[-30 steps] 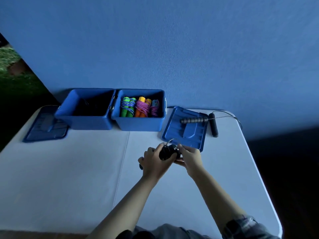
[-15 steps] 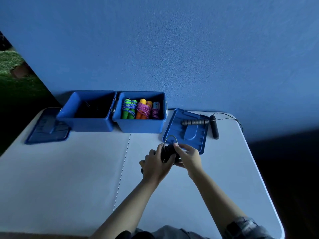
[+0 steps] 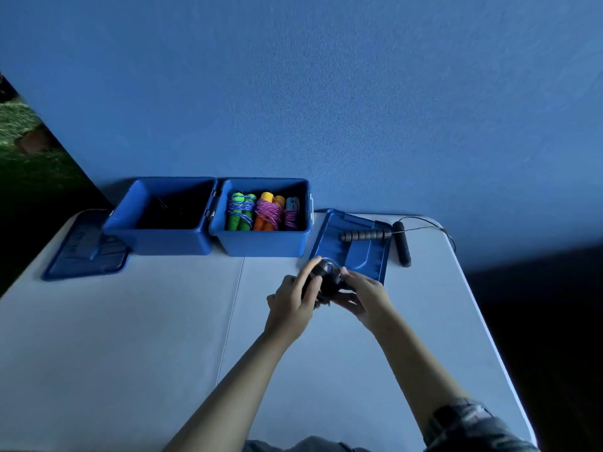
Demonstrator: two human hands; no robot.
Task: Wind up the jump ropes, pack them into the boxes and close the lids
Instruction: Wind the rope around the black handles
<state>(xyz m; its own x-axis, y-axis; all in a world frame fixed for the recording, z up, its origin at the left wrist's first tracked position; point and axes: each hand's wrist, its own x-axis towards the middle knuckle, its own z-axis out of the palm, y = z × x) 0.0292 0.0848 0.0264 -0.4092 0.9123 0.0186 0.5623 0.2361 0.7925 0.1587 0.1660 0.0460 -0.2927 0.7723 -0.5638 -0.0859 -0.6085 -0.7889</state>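
Near the bench [image 3: 130,337] right edge, beside a lid [image 3: 354,256]: left hand [image 3: 292,300] and right hand [image 3: 365,293], each grip grasping the black jump rope bundle [image 3: 326,277] between them.

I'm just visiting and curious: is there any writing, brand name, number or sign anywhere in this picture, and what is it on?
None can be read.
Left lid: raised moulded shapes only, too dim to tell if any are letters.
Right lid: moulded ridges, no text visible.
Two blue boxes: plain walls.
Wound jump ropes in the right box: no labels visible.
Black rope held in both hands: no markings legible.
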